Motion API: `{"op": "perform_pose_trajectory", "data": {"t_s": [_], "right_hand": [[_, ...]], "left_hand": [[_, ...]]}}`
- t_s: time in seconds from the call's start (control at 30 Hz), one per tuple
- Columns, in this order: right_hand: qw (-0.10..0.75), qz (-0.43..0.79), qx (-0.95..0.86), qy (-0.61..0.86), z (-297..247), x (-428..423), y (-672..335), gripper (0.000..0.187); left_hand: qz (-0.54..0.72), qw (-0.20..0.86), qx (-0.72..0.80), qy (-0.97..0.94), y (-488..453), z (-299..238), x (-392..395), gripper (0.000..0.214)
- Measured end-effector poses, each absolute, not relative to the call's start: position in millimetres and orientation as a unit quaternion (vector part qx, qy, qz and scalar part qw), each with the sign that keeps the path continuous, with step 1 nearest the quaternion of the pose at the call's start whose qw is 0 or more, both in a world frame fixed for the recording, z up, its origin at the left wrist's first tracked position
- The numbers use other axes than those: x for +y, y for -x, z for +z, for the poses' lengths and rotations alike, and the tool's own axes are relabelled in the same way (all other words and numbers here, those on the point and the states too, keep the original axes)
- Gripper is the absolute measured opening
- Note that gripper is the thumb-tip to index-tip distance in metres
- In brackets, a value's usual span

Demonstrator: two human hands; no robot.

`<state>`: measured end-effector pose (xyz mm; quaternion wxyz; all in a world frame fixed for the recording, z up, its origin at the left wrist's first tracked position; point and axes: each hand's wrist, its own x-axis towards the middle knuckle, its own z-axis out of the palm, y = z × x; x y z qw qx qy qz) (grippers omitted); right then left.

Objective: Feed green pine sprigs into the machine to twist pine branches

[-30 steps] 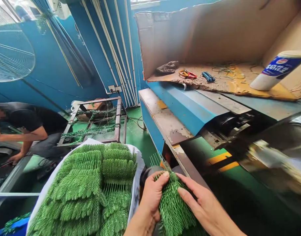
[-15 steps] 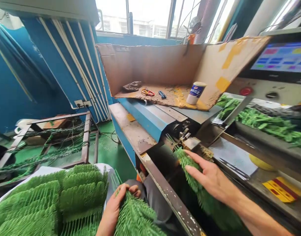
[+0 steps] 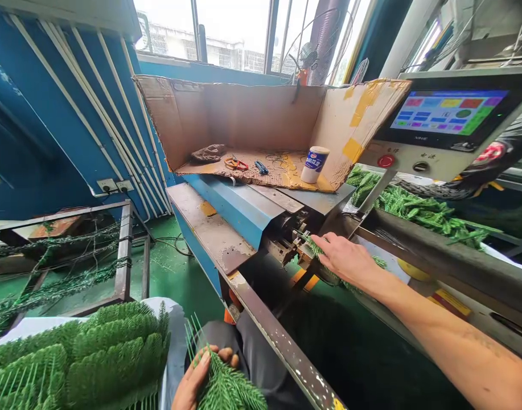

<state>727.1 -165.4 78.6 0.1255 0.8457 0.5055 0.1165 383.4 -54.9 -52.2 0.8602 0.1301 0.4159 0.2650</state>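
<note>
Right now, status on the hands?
Left hand gripping artificial pine sprig. Right hand on second sprig at metal clamp head. Scuffed steel rail between hands.

Rough, matt brown cardboard (image 3: pixel 243 108) fills the upper middle of the frame, the machine bench (image 3: pixel 209 230) at centre is painted metal, chipped and rusty, the touchscreen (image 3: pixel 448 112) at upper right looks like glossy glass, and the plastic pine sprigs (image 3: pixel 73 364) at lower left are matt.
</note>
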Motion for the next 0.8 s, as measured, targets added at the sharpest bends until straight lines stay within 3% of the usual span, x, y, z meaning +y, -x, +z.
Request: {"op": "perform_pose_trajectory", "data": {"t_s": [0.13,0.37,0.53,0.63,0.8], "right_hand": [[0.112,0.170,0.521,-0.829,75,-169,-727,0.042],[-0.016,0.225,0.554,-0.801,53,-157,-736,0.035],[-0.086,0.237,0.631,-0.734,46,-166,-711,0.057],[-0.196,0.116,0.660,-0.716,44,-176,-660,0.059],[-0.336,-0.250,0.620,-0.663,26,-176,-568,0.050]], "left_hand": [[0.253,0.873,0.389,-0.147,-382,-58,-54,0.003],[0.266,0.850,0.425,-0.163,-386,-54,-59,0.025],[0.270,0.850,0.423,-0.161,-386,-37,-66,0.030],[0.265,0.861,0.407,-0.151,-390,-18,-72,0.024],[0.288,0.869,0.365,-0.170,-408,9,-77,0.010]]}}
